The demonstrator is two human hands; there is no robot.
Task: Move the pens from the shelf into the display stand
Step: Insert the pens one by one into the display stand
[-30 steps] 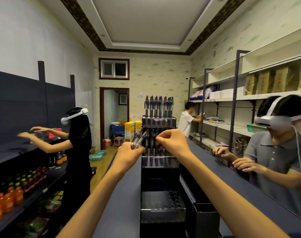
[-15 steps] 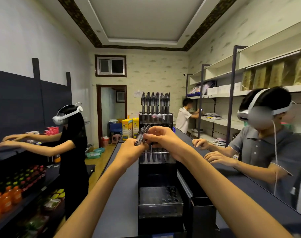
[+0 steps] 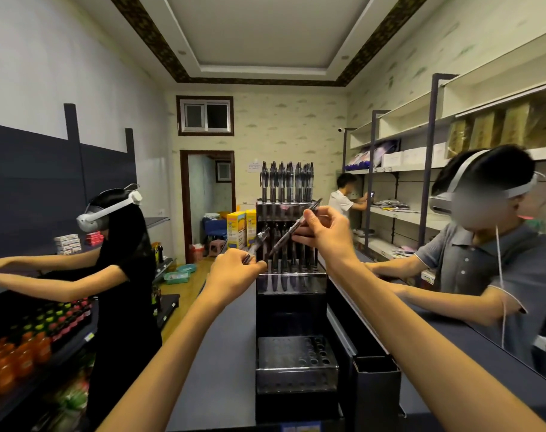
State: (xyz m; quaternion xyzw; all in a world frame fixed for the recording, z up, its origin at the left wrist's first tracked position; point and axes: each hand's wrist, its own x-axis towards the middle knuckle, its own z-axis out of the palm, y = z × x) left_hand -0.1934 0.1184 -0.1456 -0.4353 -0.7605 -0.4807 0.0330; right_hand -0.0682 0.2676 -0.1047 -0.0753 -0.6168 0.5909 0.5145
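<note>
left shelf (image 3: pixel 31 366): 8 o'clock, dark unit, rows of orange and red drink bottles (image 3: pixel 22 353) on it
person in black (image 3: pixel 122 269): 9 o'clock, white headset, both arms stretched out to the left shelf
green basket (image 3: pixel 176 277): on the floor, just past the person in black, contents too small to tell
left hand (image 3: pixel 231 275): centre, curled round a small bunch of pens (image 3: pixel 257 244), tips pointing up toward 1 o'clock
display stand (image 3: pixel 292 294): centre, black, tiered, stands on the dark counter (image 3: pixel 222 353)
top tier: row of dark pens standing upright (image 3: pixel 285 182), nearly full
middle tier: several pens upright (image 3: pixel 289 260), partly hidden behind the hands
bottom tier (image 3: pixel 296 353): perforated tray, holes visible, no pens seen in it
right hand (image 3: pixel 328 232): 12 o'clock, in front of the stand, pinches one single pen (image 3: pixel 292 233), tilted, tip down toward 7 o'clock, cap end up by the top tier
black box (image 3: pixel 376 388): just right of the stand's base, open top, inside too dark to tell
person in grey (image 3: pixel 490 263): 3 o'clock, headset, arms on the right counter
right shelves (image 3: pixel 437 169): 2 o'clock, white boxes and brown packets on them
change: half a second ago both hands met at the bunch; now the right hand is apart from it, higher and to the right, with one pen drawn out; left hand sits slightly lower
</note>
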